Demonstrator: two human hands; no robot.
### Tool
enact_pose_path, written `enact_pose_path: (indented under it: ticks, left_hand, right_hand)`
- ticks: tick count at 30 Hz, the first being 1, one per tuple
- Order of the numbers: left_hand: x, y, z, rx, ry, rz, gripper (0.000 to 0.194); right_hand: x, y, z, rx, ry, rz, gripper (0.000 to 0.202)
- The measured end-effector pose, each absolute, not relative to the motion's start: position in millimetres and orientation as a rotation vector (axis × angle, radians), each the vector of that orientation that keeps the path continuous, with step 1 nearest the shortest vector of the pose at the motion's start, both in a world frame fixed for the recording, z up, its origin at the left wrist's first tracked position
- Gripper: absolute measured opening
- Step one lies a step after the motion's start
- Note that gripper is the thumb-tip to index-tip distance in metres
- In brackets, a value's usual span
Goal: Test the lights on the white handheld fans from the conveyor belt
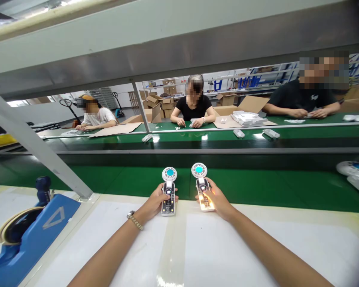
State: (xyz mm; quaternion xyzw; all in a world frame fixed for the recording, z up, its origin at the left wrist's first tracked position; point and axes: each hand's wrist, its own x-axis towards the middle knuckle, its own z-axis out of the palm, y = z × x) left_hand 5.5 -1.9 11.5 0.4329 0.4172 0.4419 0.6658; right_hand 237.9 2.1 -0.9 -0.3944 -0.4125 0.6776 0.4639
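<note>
My left hand (158,201) is closed round a small handheld fan (168,209), its thumb lying on the clear front over a dark circuit board. That fan's round white head with a blue centre points away from me. In my right hand (217,199) is a second handheld fan (208,204) of the same kind. Its body glows orange-yellow under the thumb, and its hub is bright turquoise. Both fans are held side by side, apart from each other, at the near edge of the green conveyor belt (245,187).
A blue tape dispenser (32,243) stands at the left of the white worktop (227,247). Another fan (354,169) lies at the far right. Several white pieces rest on the far belt. Three people work opposite, beside cardboard boxes (251,104). A slanted metal post (42,147) rises at the left.
</note>
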Motion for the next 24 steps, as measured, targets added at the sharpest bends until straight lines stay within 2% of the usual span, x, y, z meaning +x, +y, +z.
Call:
enact_pose_path:
  ticks: [16,24]
  left_hand:
    - [5.3,-1.0,9.9,0.949,0.936,0.998,0.04]
    - [3.3,0.7,8.3,0.946,0.907,0.987,0.039]
  right_hand:
    - [236.5,2.5,1.7,-0.984,-0.986,1.671,0.056]
    - [236.3,3.8,1.5,-0.985,-0.998,1.667,0.06]
